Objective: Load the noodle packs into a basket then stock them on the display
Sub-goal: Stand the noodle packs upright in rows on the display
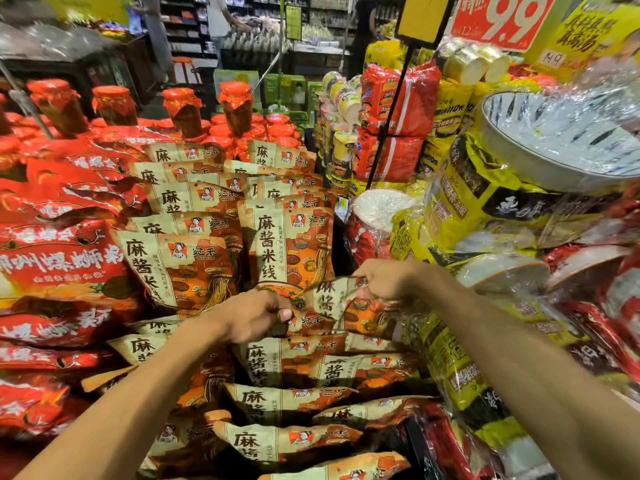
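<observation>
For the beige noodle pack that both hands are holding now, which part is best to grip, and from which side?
Grip the beige noodle pack along its flat top seal, coming from above. It stands tilted with that edge uppermost, and its lower part is wedged among neighbouring packs. The right hand already pinches the top corner; the left hand holds the left edge.

Dim supermarket aisle, dark shelving (183,26) at the back (blurred), red price sign (502,19) overhead

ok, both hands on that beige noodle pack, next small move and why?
Probably stand it upright against the front row. The left hand and right hand pinch the beige noodle pack by its top edge, tilted and crumpled just in front of the standing packs.
</observation>
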`<state>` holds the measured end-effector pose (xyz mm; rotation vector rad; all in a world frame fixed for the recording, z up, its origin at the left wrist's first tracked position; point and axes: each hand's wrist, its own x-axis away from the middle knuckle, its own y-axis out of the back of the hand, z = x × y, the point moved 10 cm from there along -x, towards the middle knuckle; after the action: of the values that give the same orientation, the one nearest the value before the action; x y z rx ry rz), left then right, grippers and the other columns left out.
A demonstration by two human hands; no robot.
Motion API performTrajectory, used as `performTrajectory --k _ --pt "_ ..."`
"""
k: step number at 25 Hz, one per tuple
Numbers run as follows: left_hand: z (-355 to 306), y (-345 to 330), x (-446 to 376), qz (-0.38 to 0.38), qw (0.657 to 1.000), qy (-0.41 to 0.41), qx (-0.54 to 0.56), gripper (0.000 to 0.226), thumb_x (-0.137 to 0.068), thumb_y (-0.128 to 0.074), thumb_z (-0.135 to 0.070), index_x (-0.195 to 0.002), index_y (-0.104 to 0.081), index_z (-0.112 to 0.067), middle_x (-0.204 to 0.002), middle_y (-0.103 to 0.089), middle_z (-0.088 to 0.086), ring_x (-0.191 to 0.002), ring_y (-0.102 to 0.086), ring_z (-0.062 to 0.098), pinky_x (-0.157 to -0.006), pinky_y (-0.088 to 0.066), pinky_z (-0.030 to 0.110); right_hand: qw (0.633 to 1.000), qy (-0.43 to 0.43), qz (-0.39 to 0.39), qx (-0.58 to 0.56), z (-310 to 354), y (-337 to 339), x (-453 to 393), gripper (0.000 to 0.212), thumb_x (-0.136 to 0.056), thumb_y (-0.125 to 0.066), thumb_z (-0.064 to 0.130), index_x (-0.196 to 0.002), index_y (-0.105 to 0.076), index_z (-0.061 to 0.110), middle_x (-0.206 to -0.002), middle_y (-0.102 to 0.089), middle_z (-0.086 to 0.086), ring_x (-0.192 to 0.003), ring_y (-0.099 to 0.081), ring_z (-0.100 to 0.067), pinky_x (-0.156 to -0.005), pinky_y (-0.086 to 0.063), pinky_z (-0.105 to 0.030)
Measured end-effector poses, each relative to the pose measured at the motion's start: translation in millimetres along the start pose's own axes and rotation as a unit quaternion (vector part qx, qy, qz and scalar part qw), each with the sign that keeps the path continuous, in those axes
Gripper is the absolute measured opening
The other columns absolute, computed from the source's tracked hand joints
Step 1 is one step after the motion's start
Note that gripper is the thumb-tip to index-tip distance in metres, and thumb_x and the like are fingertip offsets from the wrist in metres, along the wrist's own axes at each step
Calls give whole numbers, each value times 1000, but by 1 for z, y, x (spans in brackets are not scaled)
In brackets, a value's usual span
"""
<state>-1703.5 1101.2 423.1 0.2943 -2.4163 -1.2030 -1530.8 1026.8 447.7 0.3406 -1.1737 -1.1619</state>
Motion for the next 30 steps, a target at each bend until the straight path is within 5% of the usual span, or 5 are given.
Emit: performTrajectory --k 7,11,16,22,30 --pt "-6 10 9 -62 994 25 -86 38 -102 -31 -59 -106 -62 -39 -55 -56 -11 -58 -56 -1 -68 -49 28 999 -9 35 -10 -15 -39 -26 18 -101 -52 9 -92 -68 12 -85 -61 -2 -74 -52 -15 -70 -41 -31" --pt "-9 11 7 -92 990 24 -108 40 -100 -25 -63 -81 -52 -41 -56 -54 -9 -62 -59 8 -74 -54 32 999 18 -17 -26 -6 -13 -25 26 -104 -53 29 -85 -69 21 -88 -66 1 -85 -54 -11 -90 -48 -41" --pt "-10 16 5 -110 983 37 -139 44 -105 -29 -56 -105 -66 -31 -64 -51 -8 -82 -69 24 -79 -56 36 997 27 -67 -11 -6 -14 -19 35 -107 -46 24 -94 -63 -3 -82 -60 -18 -77 -49 -18 -72 -38 -35" --pt "-6 23 10 -163 972 63 -154 50 -104 -29 -57 -106 -68 -26 -64 -54 -5 -75 -70 24 -74 -58 37 993 37 -109 -31 6 -13 -16 36 -108 -46 22 -73 -54 18 -69 -48 -2 -66 -42 -15 -64 -35 -33" --pt "-10 15 20 -124 983 28 -132 71 -93 -15 -70 -139 -50 -28 -126 -70 7 -115 -65 26 -103 -46 40 993 -17 -118 -29 5 -22 -5 27 -104 -48 44 -116 -62 24 -123 -66 -6 -111 -62 -25 -99 -50 -45"
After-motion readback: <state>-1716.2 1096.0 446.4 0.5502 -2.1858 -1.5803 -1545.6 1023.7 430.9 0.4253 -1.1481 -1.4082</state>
